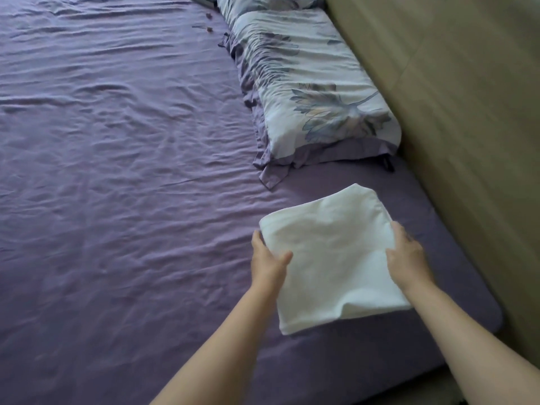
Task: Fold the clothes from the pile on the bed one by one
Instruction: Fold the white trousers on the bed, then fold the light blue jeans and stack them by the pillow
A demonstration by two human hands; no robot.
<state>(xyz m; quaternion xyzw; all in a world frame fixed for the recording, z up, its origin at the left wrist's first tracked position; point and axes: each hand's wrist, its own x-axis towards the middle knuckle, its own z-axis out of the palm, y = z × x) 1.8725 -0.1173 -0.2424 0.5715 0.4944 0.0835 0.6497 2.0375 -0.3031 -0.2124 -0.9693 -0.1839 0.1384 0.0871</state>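
Note:
A white garment, folded into a flat rectangle, is held just above the purple bed sheet near the bed's right corner. My left hand grips its left edge, thumb on top and fingers underneath. My right hand grips the right edge the same way. The near edge of the garment sags a little. No pile of clothes is in view.
A floral pillow lies along the headboard side, just beyond the garment. A beige padded headboard runs along the right. Small dark bits and a dark object lie at the far end of the wrinkled sheet.

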